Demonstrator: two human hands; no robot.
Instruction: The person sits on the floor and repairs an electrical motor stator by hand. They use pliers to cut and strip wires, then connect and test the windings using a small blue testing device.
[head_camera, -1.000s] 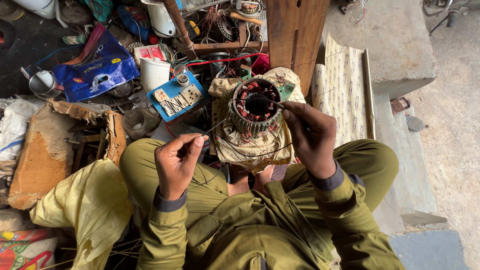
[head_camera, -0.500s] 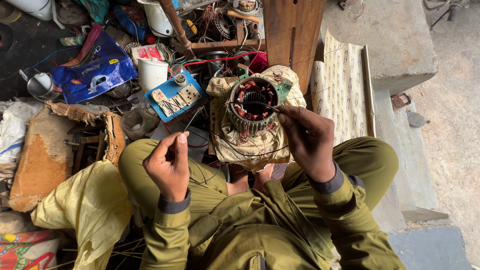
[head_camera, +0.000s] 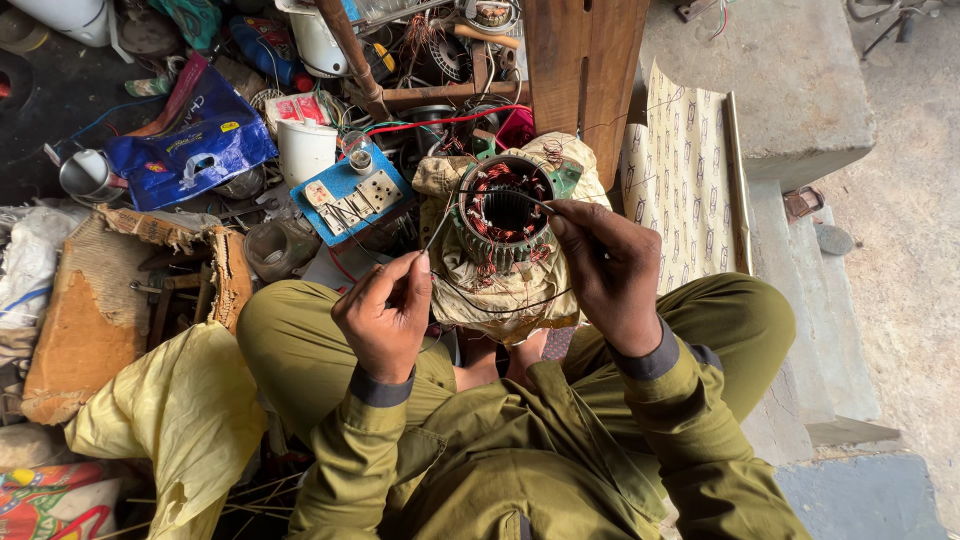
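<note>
We are pinching a thin wire (head_camera: 440, 225) with our left hand (head_camera: 385, 315), fingers closed on it. Our right hand (head_camera: 605, 270) is gripping the round motor coil (head_camera: 503, 212) at its rim. The coil is sitting on a cloth (head_camera: 500, 300) between our knees. Clutter is crowding the far edge; the step (head_camera: 800, 90) is lying on the right.
</note>
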